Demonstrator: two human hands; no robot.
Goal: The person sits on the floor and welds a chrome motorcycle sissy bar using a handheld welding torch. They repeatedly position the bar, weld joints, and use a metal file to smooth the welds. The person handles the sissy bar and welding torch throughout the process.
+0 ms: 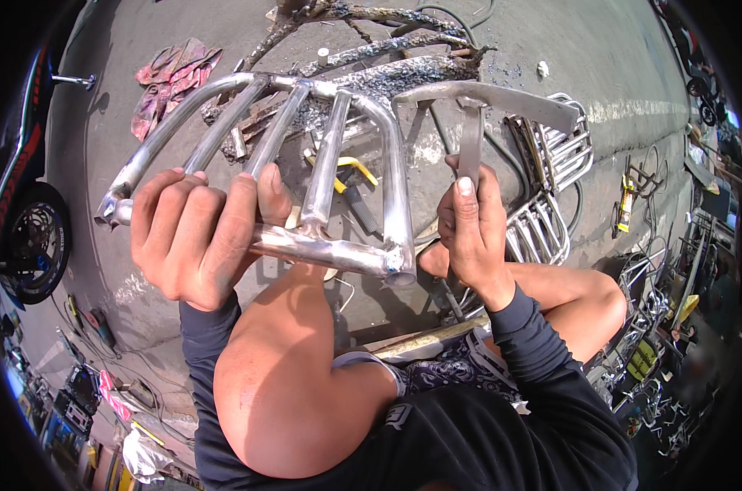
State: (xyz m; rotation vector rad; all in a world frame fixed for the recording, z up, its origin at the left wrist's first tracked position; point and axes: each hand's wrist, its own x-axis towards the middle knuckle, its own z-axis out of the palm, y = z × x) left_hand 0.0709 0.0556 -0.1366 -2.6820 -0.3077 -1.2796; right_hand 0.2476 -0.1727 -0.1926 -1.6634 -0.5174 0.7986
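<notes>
My left hand (203,229) is closed around the near tube of a welded metal tube rack (322,176), which is tilted up in front of me. Several bare silver bars run from that tube to a bent far rail. My right hand (475,229) grips the short upright handle of a chipping hammer (522,102) made of flat steel, with the thumb laid along the handle. The hammer's long curved head lies crosswise above that hand. Its left tip overlaps the rack's far right corner in view; whether they touch I cannot tell.
A spatter-crusted metal stand (403,75) lies beyond the rack, beside a yellow-and-black tool (356,176). Finished-looking tube racks (539,233) sit at right. A stained pink cloth (170,82) and a motorcycle wheel (33,241) are at left. Cables cross the concrete floor.
</notes>
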